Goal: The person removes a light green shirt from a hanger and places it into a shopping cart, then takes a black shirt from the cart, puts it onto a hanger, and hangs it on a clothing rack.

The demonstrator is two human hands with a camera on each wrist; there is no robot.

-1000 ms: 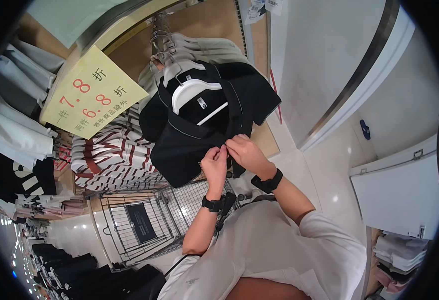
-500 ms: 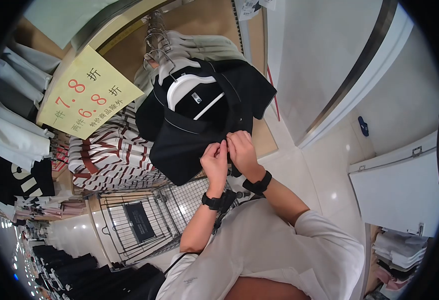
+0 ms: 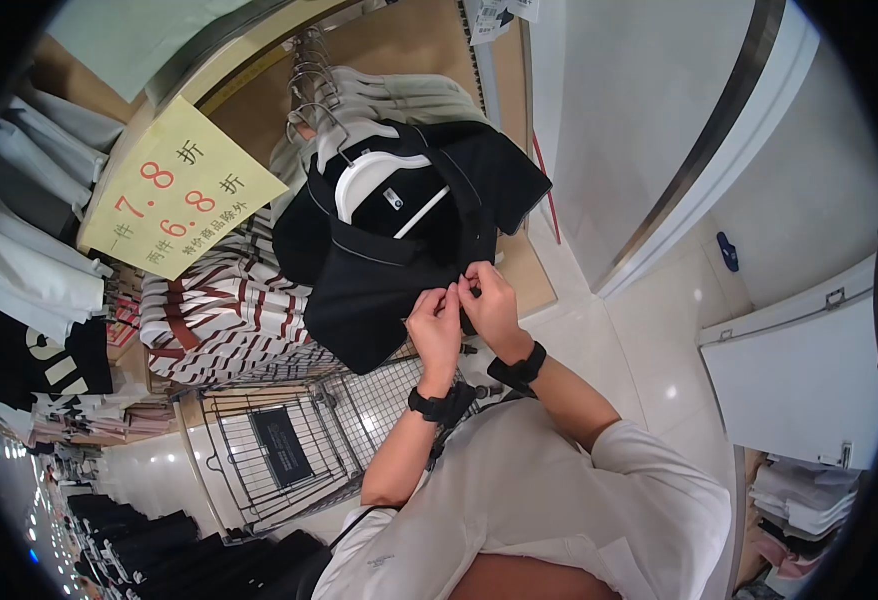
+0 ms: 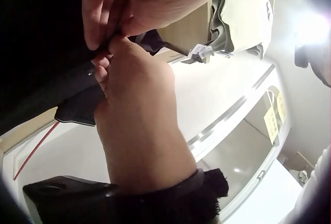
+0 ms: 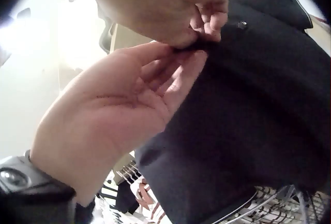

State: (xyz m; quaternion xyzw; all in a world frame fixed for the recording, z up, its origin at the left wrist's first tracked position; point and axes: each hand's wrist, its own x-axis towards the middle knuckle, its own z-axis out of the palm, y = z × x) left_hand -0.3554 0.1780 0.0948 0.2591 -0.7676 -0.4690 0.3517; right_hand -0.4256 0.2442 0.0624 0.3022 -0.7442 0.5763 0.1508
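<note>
A black collared shirt (image 3: 379, 295) with thin light piping hangs on a white hanger (image 3: 364, 178) at the front of a clothes rail. My left hand (image 3: 435, 325) pinches the shirt's front edge between thumb and fingers. Right beside it, my right hand (image 3: 494, 308) pinches the same edge, the fingertips of both hands nearly meeting. In the right wrist view a small button (image 5: 241, 25) shows on the dark cloth just past the right fingers. The cloth between the fingertips is mostly hidden. Each wrist wears a black band.
Behind the shirt hang pale garments (image 3: 429, 92); striped shirts (image 3: 229, 320) hang to the left under a yellow price sign (image 3: 184, 190). A metal shopping cart (image 3: 289, 440) stands below the hands. A white wall (image 3: 639, 110) rises at right.
Both hands stay at the shirt's front edge with small finger shifts. The right hand has turned slightly, its fingertips nearer the left ones. The view has shifted a little.
</note>
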